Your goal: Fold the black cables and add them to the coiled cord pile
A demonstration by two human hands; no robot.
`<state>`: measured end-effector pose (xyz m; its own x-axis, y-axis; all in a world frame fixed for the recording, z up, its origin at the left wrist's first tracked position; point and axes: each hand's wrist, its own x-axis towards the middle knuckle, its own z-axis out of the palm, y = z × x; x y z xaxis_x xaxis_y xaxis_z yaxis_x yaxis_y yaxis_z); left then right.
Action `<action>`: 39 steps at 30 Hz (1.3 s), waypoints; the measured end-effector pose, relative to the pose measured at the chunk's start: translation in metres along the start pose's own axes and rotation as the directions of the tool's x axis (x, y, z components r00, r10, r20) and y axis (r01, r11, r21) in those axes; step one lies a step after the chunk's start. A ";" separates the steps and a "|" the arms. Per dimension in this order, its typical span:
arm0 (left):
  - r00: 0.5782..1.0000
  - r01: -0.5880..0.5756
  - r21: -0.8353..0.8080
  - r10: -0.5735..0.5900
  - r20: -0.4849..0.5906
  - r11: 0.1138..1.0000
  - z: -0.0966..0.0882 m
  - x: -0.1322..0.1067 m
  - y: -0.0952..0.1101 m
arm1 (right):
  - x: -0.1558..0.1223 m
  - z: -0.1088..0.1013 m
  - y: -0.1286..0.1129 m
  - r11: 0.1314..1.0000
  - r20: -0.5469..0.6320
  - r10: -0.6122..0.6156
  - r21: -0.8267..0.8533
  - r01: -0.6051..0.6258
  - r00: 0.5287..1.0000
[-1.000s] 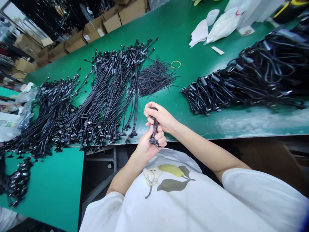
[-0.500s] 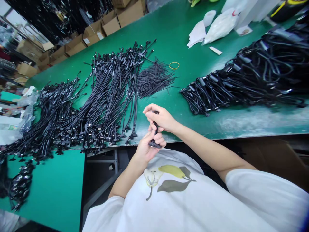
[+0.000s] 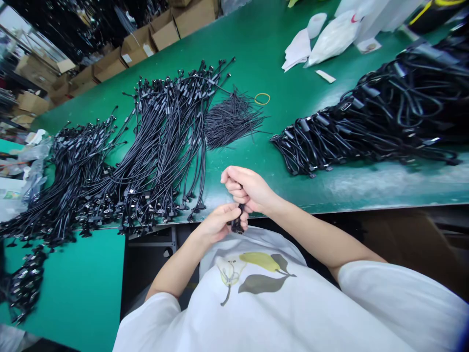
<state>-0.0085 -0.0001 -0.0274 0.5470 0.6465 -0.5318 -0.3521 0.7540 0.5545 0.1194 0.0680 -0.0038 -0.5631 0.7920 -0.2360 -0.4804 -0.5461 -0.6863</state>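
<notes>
Just in front of the table's near edge, both hands are on one black cable point(image 3: 237, 225) folded into a small bundle. Its lower end shows below the fingers. My left hand point(image 3: 220, 220) is closed round the lower part, thumb on top. Directly above it, my right hand point(image 3: 249, 188) is curled round the upper part, which is mostly hidden in the fingers. Beyond the hands lies a heap of thin black twist ties point(image 3: 232, 122). To its left spread loose straight black cables point(image 3: 164, 132) with connectors at both ends.
Bundled black cables point(image 3: 351, 127) are piled on the right of the green table point(image 3: 278, 98). A yellow rubber band point(image 3: 262, 99), a white plastic bag point(image 3: 335, 39) and a white strip point(image 3: 325, 76) lie farther back. Cardboard boxes point(image 3: 137, 46) line the far edge. More cables point(image 3: 27, 281) lie at lower left.
My right hand has curled tighter over the cable's upper end, hiding the loop. My left hand has turned, its thumb now across the cable. The cable's lower end has tilted downward.
</notes>
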 end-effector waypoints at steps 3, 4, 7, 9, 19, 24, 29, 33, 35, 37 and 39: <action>0.993 0.094 -0.113 -0.085 0.077 0.989 0.003 -0.005 0.006 | 0.001 -0.003 -0.002 0.999 0.073 0.052 -0.002 -0.051 0.996; 0.992 0.107 -0.157 -0.094 0.087 0.982 0.005 -0.006 0.008 | 0.002 -0.005 -0.003 0.998 0.086 0.055 0.018 -0.057 0.995; 0.993 0.091 -0.231 -0.071 0.094 0.969 0.010 -0.007 0.009 | 0.005 -0.010 -0.008 0.996 0.116 0.039 0.071 -0.047 0.992; 0.997 0.022 -0.200 -0.007 0.073 0.979 0.010 -0.004 0.005 | 0.007 -0.011 -0.007 0.996 0.126 0.033 0.073 -0.042 0.992; 0.928 -0.279 0.107 0.297 -0.226 0.954 -0.018 0.019 -0.009 | 0.036 -0.030 -0.005 0.838 -0.049 -0.196 -0.527 0.141 0.979; 0.901 -0.384 -0.062 0.360 -0.242 0.921 -0.019 0.001 0.018 | 0.073 -0.084 -0.065 -0.250 -0.182 -0.544 -0.897 -0.365 0.819; 0.902 -0.396 -0.080 0.372 -0.220 0.915 -0.018 -0.004 0.024 | 0.095 -0.111 -0.081 -0.548 -0.256 -0.438 -0.684 -0.481 0.862; 0.902 -0.399 -0.092 0.373 -0.218 0.912 -0.020 -0.008 0.023 | 0.097 -0.116 -0.088 -0.573 -0.253 -0.410 -0.676 -0.463 0.876; 0.903 -0.401 -0.087 0.378 -0.206 0.912 -0.020 -0.011 0.024 | 0.099 -0.119 -0.097 -0.586 -0.290 -0.369 -0.665 -0.463 0.883; 0.901 -0.410 -0.079 0.390 -0.191 0.909 -0.018 -0.015 0.024 | 0.101 -0.120 -0.107 -0.591 -0.341 -0.304 -0.664 -0.457 0.889; 0.893 -0.425 -0.064 0.407 -0.190 0.903 -0.016 -0.018 0.024 | 0.099 -0.116 -0.115 -0.598 -0.354 -0.275 -0.665 -0.448 0.894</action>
<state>-0.0390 0.0079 -0.0148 0.2013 0.9068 -0.3704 -0.5990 0.4132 0.6859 0.1969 0.2404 -0.0277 -0.1329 0.9548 -0.2660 0.9863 0.1538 0.0592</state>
